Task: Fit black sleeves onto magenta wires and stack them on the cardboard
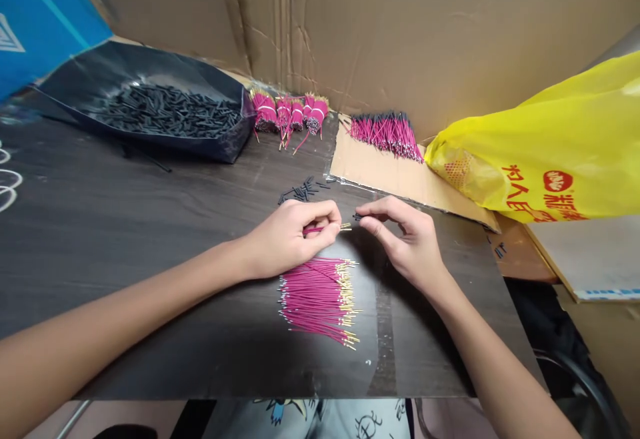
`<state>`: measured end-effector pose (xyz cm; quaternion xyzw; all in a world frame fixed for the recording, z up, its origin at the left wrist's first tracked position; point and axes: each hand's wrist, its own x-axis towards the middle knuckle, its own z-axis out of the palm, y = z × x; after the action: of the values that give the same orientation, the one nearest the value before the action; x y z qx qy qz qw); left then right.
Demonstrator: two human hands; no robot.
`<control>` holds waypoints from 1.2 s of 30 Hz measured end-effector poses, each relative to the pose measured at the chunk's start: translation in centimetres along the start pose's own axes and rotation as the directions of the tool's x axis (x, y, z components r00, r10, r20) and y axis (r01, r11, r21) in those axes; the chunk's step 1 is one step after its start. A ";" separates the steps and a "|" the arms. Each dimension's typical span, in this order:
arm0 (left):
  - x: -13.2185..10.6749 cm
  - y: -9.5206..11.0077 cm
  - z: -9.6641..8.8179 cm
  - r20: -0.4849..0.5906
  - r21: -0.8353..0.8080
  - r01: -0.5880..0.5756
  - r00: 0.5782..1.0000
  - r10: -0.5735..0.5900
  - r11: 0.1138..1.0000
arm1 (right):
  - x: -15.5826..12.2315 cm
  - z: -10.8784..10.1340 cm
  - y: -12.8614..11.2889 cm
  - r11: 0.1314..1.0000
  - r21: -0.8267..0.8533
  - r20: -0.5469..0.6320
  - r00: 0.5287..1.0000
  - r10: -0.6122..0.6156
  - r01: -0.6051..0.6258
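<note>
My left hand (295,236) is closed around a few magenta wires (313,230), and their gold-coloured ends stick out past the fingertips to the right. My right hand (405,236) pinches small black tubes (357,216) between thumb and forefinger, a short gap away from those ends. Below my left hand lies a flat row of magenta wires (317,299), gold ends to the right and silver tips to the left. Just beyond the left hand is a small loose pile of black tubes (303,190) on the dark table.
A dark open bag (235,149) full of short black tubes stands back left. Tied magenta wire bundles (265,111) sit beside it. Wires with black ends (385,134) rest on a cardboard sheet (410,187). A yellow plastic bag (540,146) bulges in at right.
</note>
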<state>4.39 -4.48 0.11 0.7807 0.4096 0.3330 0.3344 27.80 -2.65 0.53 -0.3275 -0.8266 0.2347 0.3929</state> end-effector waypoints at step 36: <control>0.2 0.0 0.1 -0.049 -0.007 0.079 0.996 -0.080 0.997 | -0.3 0.8 -0.3 0.997 0.065 0.066 0.997 0.036 -0.040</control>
<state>4.53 -4.37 0.12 0.7545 0.4476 0.3396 0.3392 27.22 -3.17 0.08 -0.3223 -0.8243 0.2798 0.3719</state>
